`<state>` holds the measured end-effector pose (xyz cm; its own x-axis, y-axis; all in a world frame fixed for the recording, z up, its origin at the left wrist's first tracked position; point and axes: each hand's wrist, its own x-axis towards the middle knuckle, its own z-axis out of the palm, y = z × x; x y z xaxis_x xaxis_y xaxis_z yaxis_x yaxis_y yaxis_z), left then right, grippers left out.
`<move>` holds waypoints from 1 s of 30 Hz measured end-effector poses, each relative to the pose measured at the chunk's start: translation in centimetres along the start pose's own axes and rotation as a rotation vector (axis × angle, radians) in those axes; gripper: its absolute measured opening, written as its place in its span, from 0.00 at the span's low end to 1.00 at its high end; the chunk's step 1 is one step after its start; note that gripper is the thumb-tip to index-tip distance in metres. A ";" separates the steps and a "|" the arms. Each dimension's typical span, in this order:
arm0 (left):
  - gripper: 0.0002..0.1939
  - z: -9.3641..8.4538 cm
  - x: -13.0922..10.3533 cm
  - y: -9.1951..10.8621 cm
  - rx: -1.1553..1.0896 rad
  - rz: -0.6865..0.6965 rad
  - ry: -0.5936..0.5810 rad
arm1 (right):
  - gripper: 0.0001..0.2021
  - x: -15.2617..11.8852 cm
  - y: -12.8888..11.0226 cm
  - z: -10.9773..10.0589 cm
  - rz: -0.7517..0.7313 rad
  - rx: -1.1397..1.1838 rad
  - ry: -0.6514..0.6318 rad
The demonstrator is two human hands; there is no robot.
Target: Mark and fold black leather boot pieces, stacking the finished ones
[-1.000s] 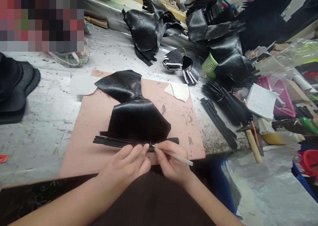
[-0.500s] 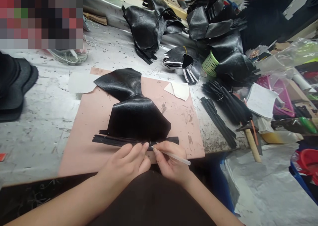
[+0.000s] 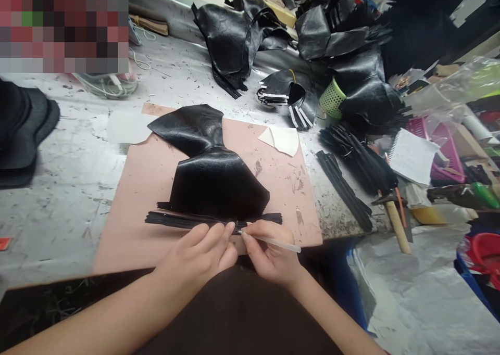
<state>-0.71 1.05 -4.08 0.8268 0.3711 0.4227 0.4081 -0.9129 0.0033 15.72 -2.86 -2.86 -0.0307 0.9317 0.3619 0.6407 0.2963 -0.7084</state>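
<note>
My right hand (image 3: 271, 251) is closed round a thin whitish pen (image 3: 279, 244), its tip down on the black zipper strips (image 3: 175, 220). My left hand (image 3: 207, 251) lies beside it, fingers pressed together on the strips and thumb tucked near the pen tip; whether it pinches a strip is hidden. The strips lie along the near part of a pink board (image 3: 133, 209). Just beyond them are black leather pieces (image 3: 214, 183), one overlapping the other.
Black leather stacks (image 3: 230, 37) stand at the back, near a green perforated basket (image 3: 332, 99). Zipper bundles (image 3: 357, 160), a hammer (image 3: 397, 227) and a notebook (image 3: 412, 157) lie right. Dark padded pieces (image 3: 23, 131) are at left; white paper (image 3: 283, 140) lies on the board.
The view has shifted very slightly. The rear end of the pen has dipped less steeply, while both hands stay at the same spot on the strips.
</note>
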 end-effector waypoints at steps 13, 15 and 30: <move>0.15 0.0 0.2 0.0 -0.012 0.004 -0.006 | 0.06 -0.2 0.2 0.1 0.026 0.002 0.031; 0.15 0.0 0.2 0.0 -0.013 0.000 0.000 | 0.06 -0.2 0.2 0.1 0.023 0.003 0.027; 0.14 -0.2 0.6 -0.3 0.012 0.037 0.004 | 0.06 -0.1 0.2 0.0 0.004 -0.003 0.012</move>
<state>-0.45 1.53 -3.63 0.8399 0.3364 0.4260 0.3819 -0.9239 -0.0232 15.87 -2.88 -3.04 -0.0188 0.9303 0.3662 0.6432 0.2917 -0.7080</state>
